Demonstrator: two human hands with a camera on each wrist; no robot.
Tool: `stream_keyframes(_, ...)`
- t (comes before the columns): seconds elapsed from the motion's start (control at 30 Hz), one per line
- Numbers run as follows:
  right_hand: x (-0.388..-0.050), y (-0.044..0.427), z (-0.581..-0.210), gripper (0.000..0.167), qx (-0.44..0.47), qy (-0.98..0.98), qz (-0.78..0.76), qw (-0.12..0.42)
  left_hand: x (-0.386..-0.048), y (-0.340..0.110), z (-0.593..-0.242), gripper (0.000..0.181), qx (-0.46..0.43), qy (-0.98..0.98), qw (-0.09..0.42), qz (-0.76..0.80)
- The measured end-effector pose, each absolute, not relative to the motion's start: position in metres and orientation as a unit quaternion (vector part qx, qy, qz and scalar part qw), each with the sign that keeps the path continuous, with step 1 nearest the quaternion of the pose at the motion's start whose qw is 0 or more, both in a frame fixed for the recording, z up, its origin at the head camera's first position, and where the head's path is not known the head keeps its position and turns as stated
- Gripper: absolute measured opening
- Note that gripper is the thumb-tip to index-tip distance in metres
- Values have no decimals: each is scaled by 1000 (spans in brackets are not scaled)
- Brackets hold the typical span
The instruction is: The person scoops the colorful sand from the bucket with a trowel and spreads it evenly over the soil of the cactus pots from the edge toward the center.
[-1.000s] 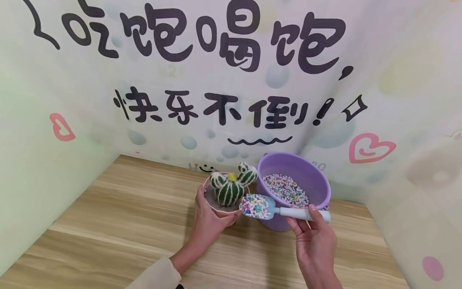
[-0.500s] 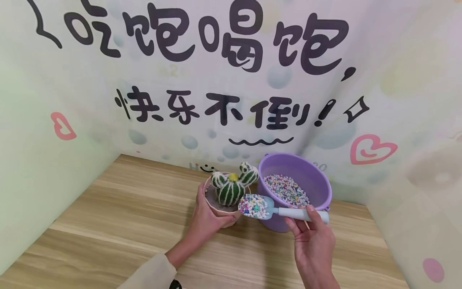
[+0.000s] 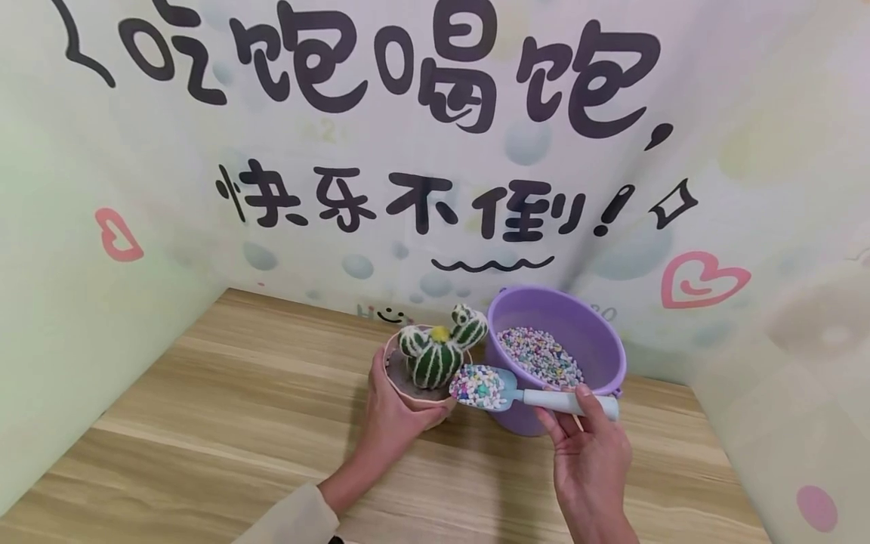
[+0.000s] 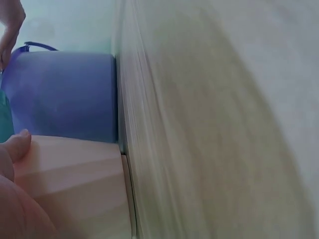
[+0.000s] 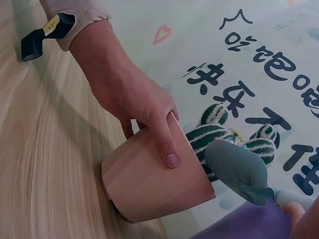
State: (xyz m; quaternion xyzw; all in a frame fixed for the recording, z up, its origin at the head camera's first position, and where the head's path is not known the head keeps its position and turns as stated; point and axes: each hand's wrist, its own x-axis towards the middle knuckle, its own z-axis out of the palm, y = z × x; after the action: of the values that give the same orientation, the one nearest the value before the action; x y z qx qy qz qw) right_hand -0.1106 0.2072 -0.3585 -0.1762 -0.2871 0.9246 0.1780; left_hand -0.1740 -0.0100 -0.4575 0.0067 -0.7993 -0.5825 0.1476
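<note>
My left hand (image 3: 394, 419) grips a pinkish flowerpot (image 5: 154, 174) by its near left side, thumb along the front. In the pot stands a green and white knitted-looking cactus (image 3: 435, 363) with a yellow tuft, set in grey filling. My right hand (image 3: 590, 461) holds a small scoop by its pale handle (image 3: 571, 403). Its blue blade (image 5: 237, 169) carries a heap of multicoloured pebbles (image 3: 478, 387) and hovers level at the pot's right rim. Behind the scoop stands a purple bucket (image 3: 601, 332), partly filled with more such pebbles (image 3: 540, 355).
A wood-grain table (image 3: 204, 423) bears the pot and the bucket. Right behind them rises a white printed backdrop (image 3: 408, 151) with black lettering. Pale side walls (image 3: 68, 325) flank the table left and right.
The scoop has shifted very slightly left against the pot's rim, still loaded. Both hands keep their grips, and the pot and bucket stay put.
</note>
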Motion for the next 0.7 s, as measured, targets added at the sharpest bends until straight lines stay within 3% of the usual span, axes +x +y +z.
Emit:
stream_keyframes(0.3, -112, 201, -357, 34, -173, -309, 916, 189, -170, -6, -458, 133, 7, -791, 165, -590)
stream_keyframes(0.7, -113, 194, -356, 25, -173, -333, 905, 199, -164, -6, -457, 133, 14, -790, 153, -593)
